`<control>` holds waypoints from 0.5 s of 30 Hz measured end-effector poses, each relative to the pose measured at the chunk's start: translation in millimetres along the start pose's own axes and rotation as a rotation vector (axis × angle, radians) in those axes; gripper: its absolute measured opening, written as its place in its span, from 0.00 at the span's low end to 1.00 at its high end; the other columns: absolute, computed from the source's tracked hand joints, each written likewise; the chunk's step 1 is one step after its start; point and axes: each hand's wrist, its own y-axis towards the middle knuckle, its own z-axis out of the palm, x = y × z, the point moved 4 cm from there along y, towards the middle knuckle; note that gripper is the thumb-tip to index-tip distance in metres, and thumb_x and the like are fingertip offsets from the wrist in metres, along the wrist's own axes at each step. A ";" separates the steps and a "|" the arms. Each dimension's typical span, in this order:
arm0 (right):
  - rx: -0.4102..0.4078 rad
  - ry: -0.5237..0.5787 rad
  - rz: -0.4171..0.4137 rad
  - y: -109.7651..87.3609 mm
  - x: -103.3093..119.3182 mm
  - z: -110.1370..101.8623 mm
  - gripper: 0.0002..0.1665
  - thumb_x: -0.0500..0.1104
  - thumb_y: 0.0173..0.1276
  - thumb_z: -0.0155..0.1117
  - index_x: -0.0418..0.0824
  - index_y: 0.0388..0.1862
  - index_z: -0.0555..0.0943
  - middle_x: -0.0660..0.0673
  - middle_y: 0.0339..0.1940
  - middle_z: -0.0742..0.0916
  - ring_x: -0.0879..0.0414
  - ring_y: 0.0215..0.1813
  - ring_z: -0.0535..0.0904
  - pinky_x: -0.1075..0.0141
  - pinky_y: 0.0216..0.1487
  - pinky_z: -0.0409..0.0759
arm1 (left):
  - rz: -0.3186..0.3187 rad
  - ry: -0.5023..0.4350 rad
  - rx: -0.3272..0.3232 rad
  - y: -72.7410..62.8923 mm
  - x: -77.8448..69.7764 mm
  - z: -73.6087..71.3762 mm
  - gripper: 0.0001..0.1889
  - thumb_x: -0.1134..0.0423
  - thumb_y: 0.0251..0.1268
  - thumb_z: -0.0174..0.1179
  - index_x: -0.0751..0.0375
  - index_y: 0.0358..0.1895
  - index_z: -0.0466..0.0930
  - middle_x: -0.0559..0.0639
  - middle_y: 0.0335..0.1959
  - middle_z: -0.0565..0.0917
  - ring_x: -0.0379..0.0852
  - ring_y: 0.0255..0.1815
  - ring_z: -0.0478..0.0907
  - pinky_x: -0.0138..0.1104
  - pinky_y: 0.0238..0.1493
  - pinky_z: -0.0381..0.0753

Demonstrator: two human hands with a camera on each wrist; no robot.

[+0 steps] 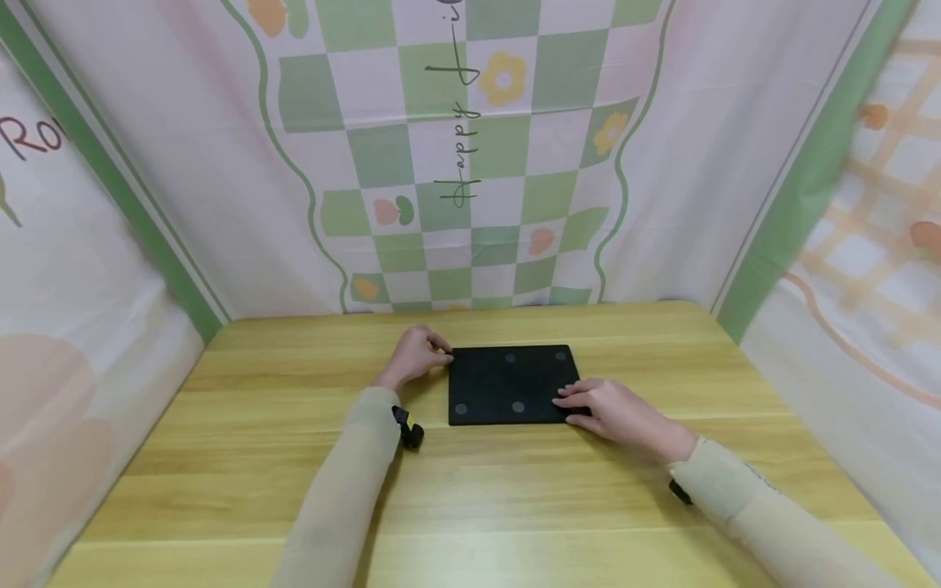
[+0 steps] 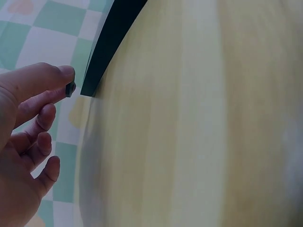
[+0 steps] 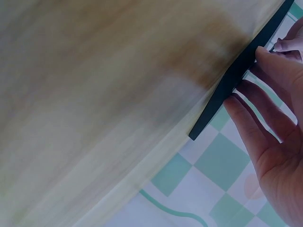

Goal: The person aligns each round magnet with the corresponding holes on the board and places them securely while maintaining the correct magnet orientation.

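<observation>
A flat black board [image 1: 500,380] with several round grey discs [image 1: 518,407] lies on the wooden table. At its far left corner is my left hand [image 1: 415,355]. Thumb and index finger pinch a small, thin dark piece [image 2: 70,89], seen apart from the board [image 2: 106,52] in the left wrist view; the other fingers are loosely curled. My right hand [image 1: 621,412] grips the board's near right corner, thumb on the near edge and fingers over the right side. The right wrist view shows the thumb and fingertips at the board's edge [image 3: 232,75]. That corner's surface is hidden under the fingers.
The wooden table [image 1: 470,506] reaches back to a curtain [image 1: 500,147] with green and white checks. More printed cloth hangs on the left and right sides. A small black device [image 1: 409,429] is strapped at the left wrist.
</observation>
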 end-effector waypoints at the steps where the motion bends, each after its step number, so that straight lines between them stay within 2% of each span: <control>1: 0.000 0.000 0.000 0.0 0.0 -0.2 0.17 0.42 0.61 0.69 0.39 0.49 0.85 0.40 0.48 0.86 0.48 0.50 0.83 0.55 0.48 0.83 | -0.001 0.001 0.003 0.4 -0.9 0.5 0.04 0.62 0.53 0.70 0.55 0.32 0.89 0.51 0.31 0.76 0.45 0.32 0.70 0.34 0.34 0.72; 15: 0.013 -0.002 0.008 0.0 -1.3 0.5 0.18 0.43 0.61 0.68 0.39 0.50 0.84 0.41 0.49 0.86 0.47 0.51 0.83 0.54 0.50 0.83 | -0.011 0.019 0.028 7.7 -5.5 8.6 0.04 0.61 0.53 0.70 0.54 0.32 0.89 0.49 0.32 0.78 0.44 0.32 0.72 0.33 0.34 0.75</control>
